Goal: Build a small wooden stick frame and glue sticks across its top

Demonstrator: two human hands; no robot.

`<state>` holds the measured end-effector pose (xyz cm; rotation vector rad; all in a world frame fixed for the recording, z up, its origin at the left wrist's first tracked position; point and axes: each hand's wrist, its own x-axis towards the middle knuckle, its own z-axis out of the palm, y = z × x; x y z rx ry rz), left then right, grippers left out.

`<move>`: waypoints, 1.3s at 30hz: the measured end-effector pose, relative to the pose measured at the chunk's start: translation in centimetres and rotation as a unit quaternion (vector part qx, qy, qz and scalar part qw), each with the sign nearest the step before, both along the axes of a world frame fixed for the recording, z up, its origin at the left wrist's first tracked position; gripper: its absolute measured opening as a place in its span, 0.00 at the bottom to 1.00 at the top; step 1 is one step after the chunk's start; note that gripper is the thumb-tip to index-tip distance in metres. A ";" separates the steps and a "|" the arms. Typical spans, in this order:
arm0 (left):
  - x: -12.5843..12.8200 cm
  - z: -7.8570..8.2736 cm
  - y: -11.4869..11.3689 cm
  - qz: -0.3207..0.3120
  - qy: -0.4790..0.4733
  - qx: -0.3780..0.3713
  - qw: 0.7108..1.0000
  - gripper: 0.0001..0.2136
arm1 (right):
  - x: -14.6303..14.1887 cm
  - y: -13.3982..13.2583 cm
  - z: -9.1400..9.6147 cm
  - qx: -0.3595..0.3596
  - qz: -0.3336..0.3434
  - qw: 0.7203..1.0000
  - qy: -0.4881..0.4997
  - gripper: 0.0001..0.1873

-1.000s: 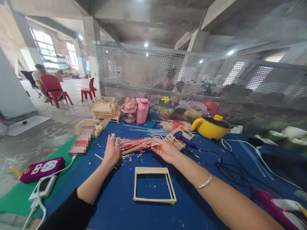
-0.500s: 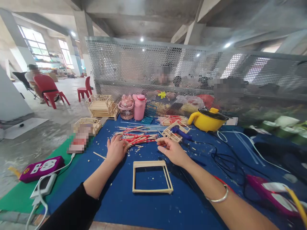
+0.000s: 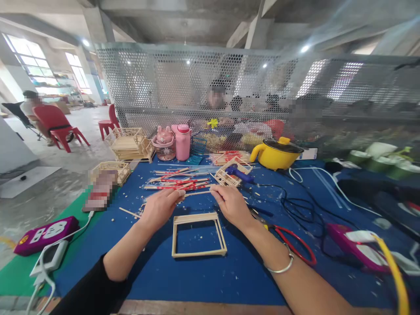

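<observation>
Between my two hands stretches a thin wooden stick (image 3: 197,193), held level above the blue table. My left hand (image 3: 163,206) pinches its left end, and my right hand (image 3: 230,204) grips the right end. Just below lies a rectangular frame of wooden sticks (image 3: 198,253), with several sticks side by side along its far edge. Beyond my hands is a loose pile of wooden sticks with red-and-white wrappers (image 3: 179,180). A blue glue gun (image 3: 241,173) rests on a small stick-built piece (image 3: 226,176), behind my right hand.
Red-handled scissors or pliers (image 3: 300,245) lie beside my right forearm, partly covered. A yellow pot (image 3: 278,158), a pink bottle (image 3: 183,144) and finished stick structures (image 3: 131,146) stand at the back. Dark cables (image 3: 295,210) cross the right side. A purple power strip (image 3: 46,236) is left.
My hands have come from the wrapped pile with a stick now held between them. The red-handled tool shows more fully, and the view has shifted slightly.
</observation>
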<state>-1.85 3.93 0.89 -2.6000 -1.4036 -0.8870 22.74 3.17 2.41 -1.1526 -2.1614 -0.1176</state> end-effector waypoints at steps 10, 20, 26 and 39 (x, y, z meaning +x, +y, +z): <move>-3.2 1.1 -1.9 0.049 -0.414 -0.196 0.888 0.23 | 1.7 -1.1 1.2 -0.155 0.015 0.978 0.140 0.12; 2.3 3.1 -5.2 -0.088 -0.493 -0.299 0.813 0.19 | -1.1 -5.2 4.0 -0.218 0.178 0.844 0.457 0.16; 0.6 3.3 -3.1 0.001 -0.437 -0.127 0.891 0.18 | 0.8 -6.2 5.2 -0.011 0.035 0.994 0.107 0.14; 0.2 0.2 -6.6 -0.117 -0.212 -0.238 0.941 0.20 | -0.9 -7.0 0.6 -0.010 0.108 0.991 -0.082 0.11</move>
